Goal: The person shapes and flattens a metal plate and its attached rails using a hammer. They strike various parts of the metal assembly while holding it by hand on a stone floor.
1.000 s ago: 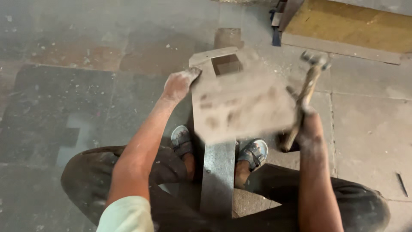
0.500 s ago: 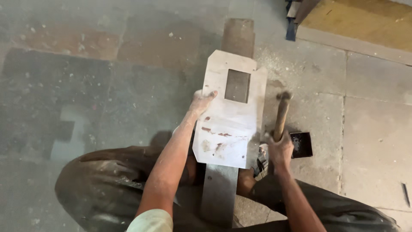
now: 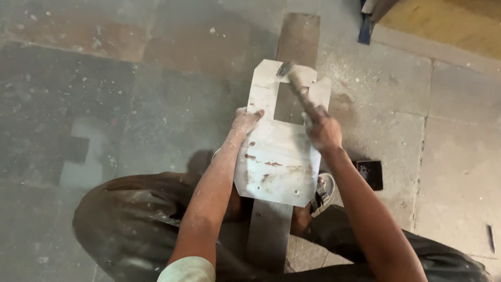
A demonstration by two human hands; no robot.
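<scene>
Flat grey sheet-metal plate [image 3: 276, 156] with a rectangular notch in its far edge and rust streaks, lying along a long dark steel bar [image 3: 292, 62] on the floor. Left hand [image 3: 245, 119]: grip closed over the plate's left edge beside the notch. Right hand [image 3: 323, 130]: grip wrapped fully round the handle of a wooden-handled hammer [image 3: 295, 81], head at the notch's far rim. Open concrete floor [image 3: 130, 104] lies left; a small black square block [image 3: 370, 174] sits just right; the person's knees bound the near edge.
</scene>
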